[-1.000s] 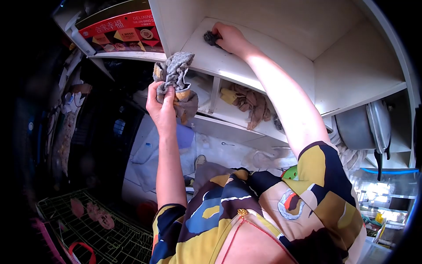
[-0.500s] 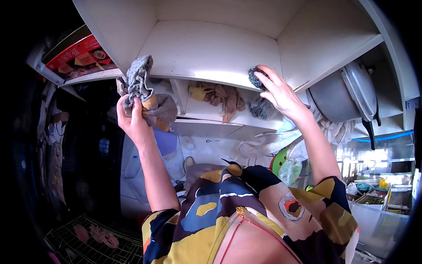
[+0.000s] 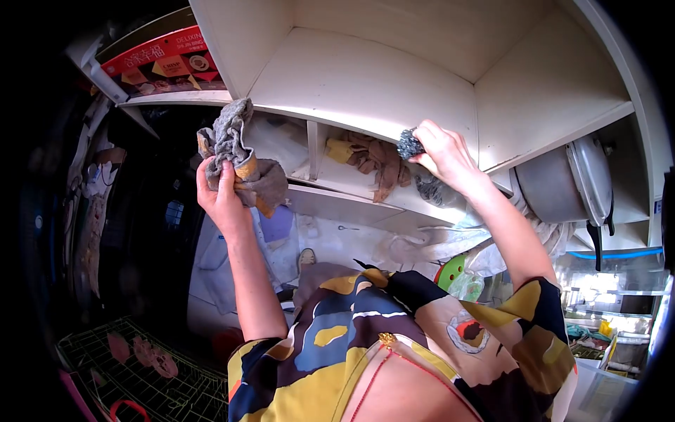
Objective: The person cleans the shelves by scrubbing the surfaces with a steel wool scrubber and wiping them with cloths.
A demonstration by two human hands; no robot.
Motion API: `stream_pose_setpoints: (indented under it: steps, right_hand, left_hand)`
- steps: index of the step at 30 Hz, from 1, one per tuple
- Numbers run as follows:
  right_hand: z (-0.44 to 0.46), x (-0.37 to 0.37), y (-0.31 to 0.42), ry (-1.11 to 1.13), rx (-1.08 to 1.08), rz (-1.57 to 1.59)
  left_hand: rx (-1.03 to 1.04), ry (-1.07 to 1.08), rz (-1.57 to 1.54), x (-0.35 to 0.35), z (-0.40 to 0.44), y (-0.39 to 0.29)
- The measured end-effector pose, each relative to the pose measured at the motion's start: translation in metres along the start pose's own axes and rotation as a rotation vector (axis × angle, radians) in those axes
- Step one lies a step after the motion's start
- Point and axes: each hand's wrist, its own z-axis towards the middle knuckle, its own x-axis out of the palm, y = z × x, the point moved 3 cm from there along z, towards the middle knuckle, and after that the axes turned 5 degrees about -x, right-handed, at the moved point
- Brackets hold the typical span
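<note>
My left hand [image 3: 223, 193] is closed on a crumpled grey cloth [image 3: 234, 130] with yellowish-brown patches, its thumb pressed into the folds. The cloth is held up in front of the left end of a white cabinet shelf [image 3: 365, 84]. My right hand [image 3: 446, 155] grips a dark metal scouring pad [image 3: 410, 144] between thumb and fingers, by the shelf's front edge. Whether the pad touches that edge I cannot tell. In the compartment below lie brown and yellow cloths [image 3: 380, 163] and a dark bundle in clear plastic [image 3: 434, 190].
A red printed box [image 3: 165, 63] sits on the shelf at left. To the right, a metal pot with a lid [image 3: 562, 183] stands in a lower compartment, its black handle sticking out. A green basket [image 3: 450, 273] and a wire rack [image 3: 133, 359] are lower down.
The right fingers, outstretched over the scouring pad before, have now curled around it. The left hand still holds the cloth. The view has shifted, so the cabinet appears further right.
</note>
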Motion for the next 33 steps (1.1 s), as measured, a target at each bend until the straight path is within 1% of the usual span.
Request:
stream_pose_setpoints:
  steps: [3, 6, 8, 11, 12, 16, 19, 21, 22, 26, 30, 33]
  right_hand:
    - [0.046, 0.027, 0.018, -0.166, -0.097, 0.037]
    - [0.104, 0.056, 0.041, -0.158, -0.091, 0.064]
    - [0.132, 0.072, 0.055, -0.209, -0.132, 0.021]
    - [0.113, 0.061, 0.044, -0.178, -0.123, 0.058]
    - [0.095, 0.052, 0.037, -0.131, -0.057, 0.054]
    - [0.017, 0.016, 0.003, -0.085, 0.126, 0.035]
    - [0.007, 0.009, -0.001, -0.074, 0.166, 0.016]
    - [0.021, 0.015, 0.010, -0.070, 0.116, -0.055]
    - [0.037, 0.025, 0.018, -0.124, 0.066, -0.056]
    - [0.123, 0.071, 0.046, -0.236, -0.065, 0.021]
    - [0.206, 0.106, 0.088, -0.267, -0.075, 0.020]
    - [0.219, 0.107, 0.099, -0.278, -0.056, 0.022]
  left_hand:
    - [0.004, -0.002, -0.027, 0.000, 0.003, -0.005]
    - [0.027, 0.024, -0.006, 0.007, 0.008, -0.007]
    - [0.020, 0.040, -0.006, 0.016, 0.010, -0.006]
    - [0.034, 0.070, -0.003, 0.021, 0.011, -0.009]
    - [0.030, 0.068, -0.016, 0.020, 0.010, -0.011]
    - [-0.015, 0.052, -0.067, -0.002, 0.017, -0.013]
    - [-0.010, -0.009, -0.052, -0.017, 0.025, -0.012]
    - [-0.022, 0.000, -0.054, -0.022, 0.031, -0.013]
    - [-0.031, 0.001, -0.059, -0.025, 0.034, -0.013]
    - [-0.008, 0.003, -0.067, -0.034, 0.051, -0.012]
    - [-0.013, -0.006, -0.078, -0.037, 0.065, -0.015]
    - [-0.020, 0.017, -0.085, -0.044, 0.074, -0.017]
